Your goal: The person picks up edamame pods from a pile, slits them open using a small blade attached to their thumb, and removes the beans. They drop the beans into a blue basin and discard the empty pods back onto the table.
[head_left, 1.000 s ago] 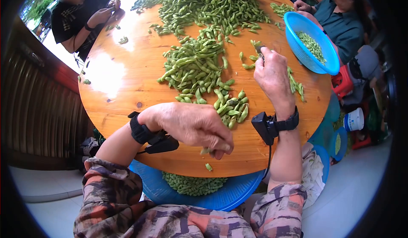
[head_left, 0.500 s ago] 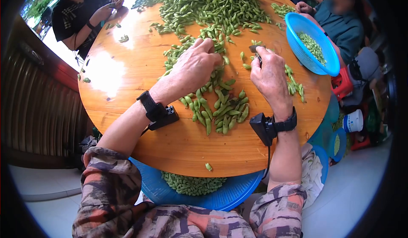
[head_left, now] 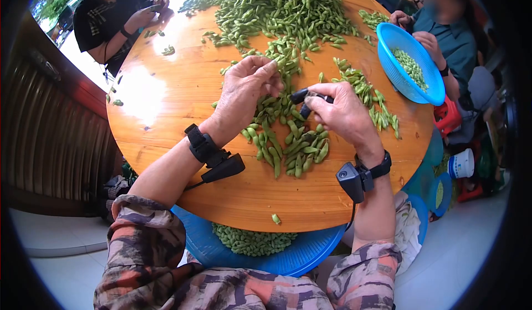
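My left hand [head_left: 244,94] is above the near end of a strip of green soybean pods [head_left: 271,108], its thumb and fingers pinched together. What lies between those fingertips, if anything, is hidden. My right hand [head_left: 349,113] is closed on a small black two-pronged tool [head_left: 300,95] that points left toward my left fingers. Just below both hands a loose cluster of full pods [head_left: 302,152] rests on the round wooden table [head_left: 249,191]. Trimmed-looking pods [head_left: 382,113] lie to the right of my right hand.
A large heap of pods [head_left: 277,11] covers the far tabletop. At the right edge tilts a blue basket [head_left: 390,69] with beans inside. Another blue basket [head_left: 318,252], holding green pods, sits under the near edge. One person [head_left: 113,19] works at far left, another [head_left: 457,49] at right.
My left hand has lifted off the pods and turned, fingertips now pinched. The right hand has come left and nearer, bringing the black tool close to it. The view shifted slightly.
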### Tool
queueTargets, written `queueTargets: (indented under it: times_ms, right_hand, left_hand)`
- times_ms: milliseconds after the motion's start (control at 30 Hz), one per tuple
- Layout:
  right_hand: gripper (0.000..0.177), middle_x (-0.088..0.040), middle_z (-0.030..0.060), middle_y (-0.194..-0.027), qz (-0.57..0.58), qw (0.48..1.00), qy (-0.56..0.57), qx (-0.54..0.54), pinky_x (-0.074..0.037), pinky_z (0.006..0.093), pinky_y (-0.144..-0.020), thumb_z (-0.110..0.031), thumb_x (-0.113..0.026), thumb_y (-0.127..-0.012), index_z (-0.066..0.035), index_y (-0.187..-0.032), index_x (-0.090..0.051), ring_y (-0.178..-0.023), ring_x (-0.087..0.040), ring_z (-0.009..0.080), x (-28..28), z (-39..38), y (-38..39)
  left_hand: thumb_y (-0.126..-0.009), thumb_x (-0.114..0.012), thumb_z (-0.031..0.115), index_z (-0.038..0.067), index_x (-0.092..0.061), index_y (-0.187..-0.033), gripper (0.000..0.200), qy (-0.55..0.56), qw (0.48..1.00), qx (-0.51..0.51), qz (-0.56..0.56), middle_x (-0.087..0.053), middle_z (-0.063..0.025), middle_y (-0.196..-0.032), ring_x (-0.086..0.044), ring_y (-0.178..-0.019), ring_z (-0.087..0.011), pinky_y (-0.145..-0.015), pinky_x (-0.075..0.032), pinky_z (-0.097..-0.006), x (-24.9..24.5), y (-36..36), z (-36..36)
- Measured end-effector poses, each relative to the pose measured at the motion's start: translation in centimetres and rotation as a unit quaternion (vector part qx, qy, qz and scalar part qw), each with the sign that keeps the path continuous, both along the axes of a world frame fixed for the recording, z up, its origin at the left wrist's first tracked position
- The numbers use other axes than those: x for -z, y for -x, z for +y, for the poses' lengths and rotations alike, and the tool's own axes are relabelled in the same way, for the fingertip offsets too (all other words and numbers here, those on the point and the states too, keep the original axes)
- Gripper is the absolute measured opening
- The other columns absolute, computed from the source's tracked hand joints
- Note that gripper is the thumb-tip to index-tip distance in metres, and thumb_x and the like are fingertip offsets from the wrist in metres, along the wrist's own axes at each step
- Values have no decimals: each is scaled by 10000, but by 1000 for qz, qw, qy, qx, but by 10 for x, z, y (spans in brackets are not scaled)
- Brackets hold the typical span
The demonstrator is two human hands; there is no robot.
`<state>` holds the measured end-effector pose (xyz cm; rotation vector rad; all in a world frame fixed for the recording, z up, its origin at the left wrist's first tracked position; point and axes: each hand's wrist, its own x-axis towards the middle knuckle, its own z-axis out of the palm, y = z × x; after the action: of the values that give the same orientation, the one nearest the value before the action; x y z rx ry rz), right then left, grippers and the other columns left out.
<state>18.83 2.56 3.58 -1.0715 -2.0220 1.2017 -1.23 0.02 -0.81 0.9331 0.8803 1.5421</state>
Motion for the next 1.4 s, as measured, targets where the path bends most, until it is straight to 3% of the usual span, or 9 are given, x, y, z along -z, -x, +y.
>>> queueTargets:
  times_ms: [67, 200, 300, 633, 800, 933, 1033, 1233, 1400]
  right_hand:
    - [241, -612, 17, -646, 18, 997, 78, -10, -431, 252, -522, -105, -555, -880, 56, -1004, -685, -577, -528, 60, -5, -5, 5]
    - [228, -589, 1, -639, 69, 996, 29, 37, -413, 229, -507, -94, -549, -886, 54, -1003, -678, -572, -506, 37, 14, 2, 7]
    - [152, -504, -34, -691, 253, 935, 245, -40, -330, 185, -452, -71, -540, -943, 52, -1000, -608, -565, -423, 11, 11, 3, 8]
    - [81, -479, -36, -760, 326, 893, 305, -66, -287, 155, -439, -41, -527, -957, 20, -977, -577, -581, -388, 10, 20, 10, 7]
    - [100, -479, -42, -765, 354, 868, 337, -89, -298, 155, -454, -20, -524, -950, 22, -1019, -582, -578, -382, 10, 16, 12, 4]
    - [117, -486, -44, -765, 388, 837, 358, -143, -303, 155, -459, -18, -517, -952, 20, -1040, -584, -578, -382, 9, 19, 15, 0]
    - [124, -485, -47, -743, 367, 867, 319, -110, -303, 154, -461, -23, -517, -955, 18, -1050, -586, -574, -380, 9, 15, 10, 4]
    - [132, -522, -30, -733, 290, 931, 215, -43, -330, 164, -465, -44, -508, -959, 37, -1004, -602, -583, -424, 10, 16, -2, 15]
    - [155, -503, -31, -680, 267, 947, 174, -31, -340, 180, -464, -53, -512, -943, 51, -989, -617, -565, -427, 18, 21, 0, 15]
  left_hand:
    - [-958, -597, 119, -19, -585, -987, 141, 19, 999, 0, 30, -631, -61, -802, -610, -680, -118, -594, -499, -244, 0, -3, -1]
    - [-945, -624, 134, 3, -604, -953, 133, 2, 998, 26, 59, -638, -41, -780, -594, -644, -86, -561, -481, -222, -3, -13, -8]
    - [-934, -644, 147, 16, -613, -945, 135, 3, 995, 15, 100, -628, -12, -753, -559, -615, -50, -528, -451, -205, -4, -16, -10]
    - [-946, -627, 118, 41, -587, -934, 88, -5, 983, 3, 183, -620, 5, -765, -543, -630, -43, -558, -445, -194, -6, -15, -13]
    - [-955, -615, 162, 76, -562, -937, 103, 85, 978, 143, -126, -630, -37, -781, -564, -590, -115, -531, -440, -228, 0, -12, -12]
    - [-951, -615, 145, 65, -571, -921, 96, 51, 948, 221, -224, -658, -76, -778, -630, -619, -158, -500, -461, -233, 4, -12, -9]
    - [-958, -608, 176, 66, -570, -934, 119, 68, 957, 221, -174, -635, -38, -778, -578, -595, -112, -508, -432, -228, -4, -11, -12]
    - [-905, -694, 215, 26, -594, -773, 252, 54, 969, 63, 235, -600, -23, -628, -552, -494, -70, -419, -409, -213, -14, -14, -17]
    - [-974, -584, 265, 13, -621, -806, 305, 69, 962, 75, 255, -610, -28, -629, -557, -501, -67, -427, -417, -219, -17, -8, -15]
